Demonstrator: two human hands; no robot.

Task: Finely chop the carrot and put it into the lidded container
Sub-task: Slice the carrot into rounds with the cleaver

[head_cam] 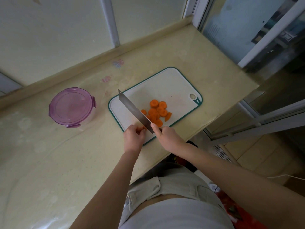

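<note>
Carrot stub (144,128), a small orange end piece, shows only as a sliver low in the centre of the frame, between the curled fingers of the left hand (134,135) and the blade. That hand appears to pinch it down against the near edge of the white plastic chopping board with a teal rim (173,83).

Just right of it, the right hand (166,137) is clamped round the hidden handle of a broad steel cleaver (134,109), one finger laid against the blade's side. The blade's long axis runs from this hand up and to the left across the board, so the stub lies on its left face. The cut orange carrot rounds (156,113) are heaped on its right, mid-board.

These rounds look coarse, so finer chopping probably remains.

Further left in the frame, well apart from the board on the pale yellow table (49,162), stands the round clear container (72,106) with its purple clip lid on. It lies on the left hand's side, the nearer one to reach it. The lid must come off before any carrot goes in.
</note>
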